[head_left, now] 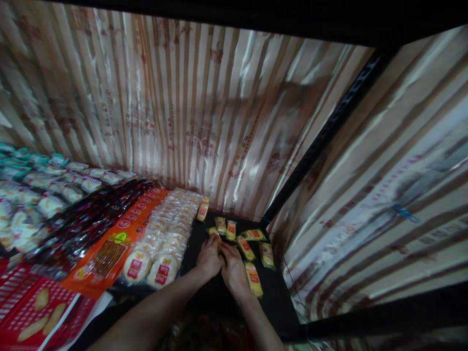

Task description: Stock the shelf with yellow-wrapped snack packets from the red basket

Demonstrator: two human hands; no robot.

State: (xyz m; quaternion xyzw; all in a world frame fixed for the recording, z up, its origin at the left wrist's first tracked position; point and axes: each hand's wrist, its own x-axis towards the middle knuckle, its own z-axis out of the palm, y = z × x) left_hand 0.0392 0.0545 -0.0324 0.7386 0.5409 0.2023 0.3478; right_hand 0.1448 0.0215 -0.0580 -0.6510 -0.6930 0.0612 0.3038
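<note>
Both my hands are close together over the black shelf board (272,304), among small yellow-wrapped snack packets. My left hand (209,259) has its fingers curled over a yellow snack packet (212,230), of which only the far end shows. Right beside it, my right hand (233,267) is closed with its fingertips bent down; what lies under them is hidden. Just beyond the fingers stand two more packets, one with a red label (231,230). Other packets, such as the near one (253,279), lie scattered to the right of my right hand.
Left of my hands lie rows of clear-wrapped round white crackers (163,270), an orange snack bag (106,253), dark shiny packets (98,209) and white-and-green packets (47,180). A red basket-patterned package (36,302) sits nearest. Striped curtain (204,107) and a black post (321,136) bound the shelf.
</note>
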